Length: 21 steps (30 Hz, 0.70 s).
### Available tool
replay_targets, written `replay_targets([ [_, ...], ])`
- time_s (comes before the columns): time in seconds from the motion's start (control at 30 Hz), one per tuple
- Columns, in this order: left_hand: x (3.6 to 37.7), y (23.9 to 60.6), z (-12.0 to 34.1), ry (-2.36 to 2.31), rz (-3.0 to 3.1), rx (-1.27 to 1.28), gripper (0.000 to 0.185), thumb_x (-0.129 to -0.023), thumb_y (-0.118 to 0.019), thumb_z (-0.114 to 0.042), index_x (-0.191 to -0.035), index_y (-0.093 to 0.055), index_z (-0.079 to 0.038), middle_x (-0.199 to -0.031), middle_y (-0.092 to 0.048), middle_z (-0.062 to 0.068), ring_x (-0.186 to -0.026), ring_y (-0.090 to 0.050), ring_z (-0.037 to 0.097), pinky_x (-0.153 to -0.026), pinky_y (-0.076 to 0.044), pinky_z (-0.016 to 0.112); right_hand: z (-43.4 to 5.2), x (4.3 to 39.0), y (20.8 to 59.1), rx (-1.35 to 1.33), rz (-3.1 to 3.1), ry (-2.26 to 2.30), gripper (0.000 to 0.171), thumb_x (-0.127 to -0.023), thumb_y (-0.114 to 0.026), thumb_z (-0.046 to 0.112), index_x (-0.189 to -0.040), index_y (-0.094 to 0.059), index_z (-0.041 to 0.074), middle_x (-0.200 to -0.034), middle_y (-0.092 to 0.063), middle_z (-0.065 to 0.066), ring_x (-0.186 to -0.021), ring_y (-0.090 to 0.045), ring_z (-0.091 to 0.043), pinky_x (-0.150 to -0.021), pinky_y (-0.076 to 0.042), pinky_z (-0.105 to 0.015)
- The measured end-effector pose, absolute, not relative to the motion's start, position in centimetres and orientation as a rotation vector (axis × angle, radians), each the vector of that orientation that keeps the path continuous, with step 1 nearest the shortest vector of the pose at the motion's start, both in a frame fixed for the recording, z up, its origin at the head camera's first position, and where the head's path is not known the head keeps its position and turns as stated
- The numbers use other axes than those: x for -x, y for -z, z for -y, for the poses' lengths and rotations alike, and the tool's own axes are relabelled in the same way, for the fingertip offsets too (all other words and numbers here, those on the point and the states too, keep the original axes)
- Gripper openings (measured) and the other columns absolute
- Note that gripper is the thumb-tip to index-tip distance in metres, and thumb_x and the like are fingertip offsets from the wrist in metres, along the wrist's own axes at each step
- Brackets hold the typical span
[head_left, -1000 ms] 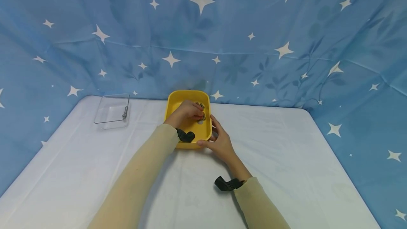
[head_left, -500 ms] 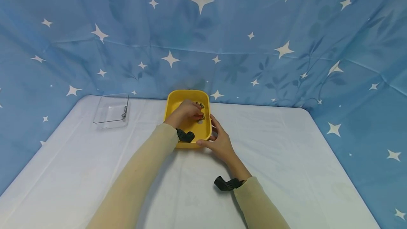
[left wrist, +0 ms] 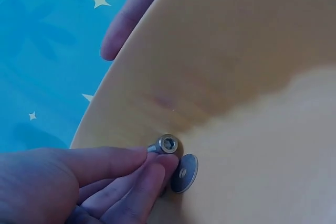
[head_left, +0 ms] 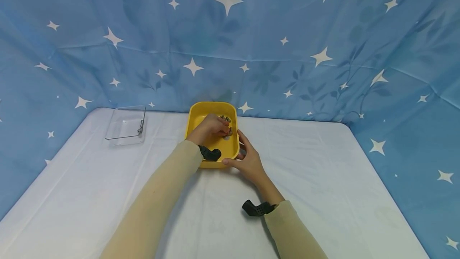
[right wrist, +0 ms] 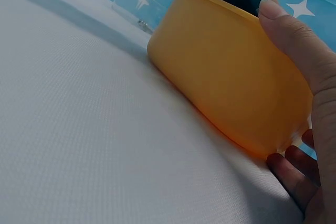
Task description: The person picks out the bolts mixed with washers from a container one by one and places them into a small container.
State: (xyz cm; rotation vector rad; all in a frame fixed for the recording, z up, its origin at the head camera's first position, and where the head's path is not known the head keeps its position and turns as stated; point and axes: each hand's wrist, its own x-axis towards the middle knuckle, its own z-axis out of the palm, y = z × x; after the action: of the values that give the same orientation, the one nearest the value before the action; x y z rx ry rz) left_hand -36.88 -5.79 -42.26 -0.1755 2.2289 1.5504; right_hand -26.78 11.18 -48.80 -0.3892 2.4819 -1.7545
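Inside a yellow plastic tub [head_left: 190, 121], the left hand [head_left: 213, 125] pinches a metal socket-head bolt [left wrist: 168, 143] between thumb and fingers. The bolt's hex recess shows clearly in the left wrist view. Right beside those fingertips, a flat round washer [left wrist: 185, 173] stands tilted on its edge. More small metal bolts [head_left: 225, 118] lie near the tub's far right side, partly hidden by the hand. The right hand [head_left: 248, 162] grips the near right corner of the tub, its thumb at the rim and its other fingers along the outer wall.
At the back left of the white-covered table [head_left: 323, 183] stands a clear open box [head_left: 123, 136] with a metal bolt [head_left: 140, 127] in it. A blue star-patterned curtain [head_left: 273, 23] rises behind the table and along its sides. Each wrist wears a black strap mount.
The left hand shifts only slightly among the metal pieces in the tub, and the piece at its fingertips sits at a slightly different angle. The right hand and tub stay put.
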Motion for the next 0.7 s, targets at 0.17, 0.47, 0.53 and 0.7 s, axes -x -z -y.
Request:
replay_targets([
  [0.17,37.04,42.52,6.09,-1.601,-2.164,0.221,0.033,-0.091,-0.073,-0.002,-0.123,-0.069,0.003,-0.122,-0.071,0.023,-0.106,-0.074,0.031,-0.095,-0.06,0.035,-11.19,26.8,48.71,0.404,-2.444,1.766,0.105,-0.082,-0.086,0.032,-0.162,-0.018,0.035,-0.165,-0.034,-0.002,-0.146,-0.045,-0.026,-0.109,-0.052,-0.04],
  [0.47,37.35,42.73,6.04,-1.604,-2.136,0.236,0.028,-0.091,-0.073,-0.001,-0.119,-0.073,0.001,-0.121,-0.072,0.022,-0.104,-0.075,0.03,-0.092,-0.061,0.035,-11.1,26.82,48.84,0.407,-2.439,1.777,0.105,-0.082,-0.086,0.031,-0.162,-0.018,0.035,-0.167,-0.027,0.0,-0.146,-0.045,-0.025,-0.108,-0.052,-0.038],
  [0.53,37.35,42.79,5.99,-1.611,-2.127,0.228,0.029,-0.091,-0.072,0.0,-0.119,-0.072,0.001,-0.121,-0.072,0.022,-0.106,-0.074,0.031,-0.094,-0.061,0.036,-11.09,26.84,48.9,0.411,-2.447,1.779,0.103,-0.083,-0.085,0.028,-0.162,-0.02,0.035,-0.167,-0.028,0.001,-0.146,-0.045,-0.025,-0.107,-0.053,-0.037],
  [0.7,37.36,42.74,5.82,-1.638,-2.099,0.22,0.027,-0.092,-0.071,0.0,-0.118,-0.073,0.001,-0.12,-0.072,0.021,-0.106,-0.074,0.031,-0.094,-0.061,0.036,-11.12,26.8,48.85,0.426,-2.46,1.779,0.1,-0.084,-0.084,0.029,-0.161,-0.021,0.036,-0.166,-0.03,0.002,-0.145,-0.046,-0.026,-0.108,-0.053,-0.039],
])
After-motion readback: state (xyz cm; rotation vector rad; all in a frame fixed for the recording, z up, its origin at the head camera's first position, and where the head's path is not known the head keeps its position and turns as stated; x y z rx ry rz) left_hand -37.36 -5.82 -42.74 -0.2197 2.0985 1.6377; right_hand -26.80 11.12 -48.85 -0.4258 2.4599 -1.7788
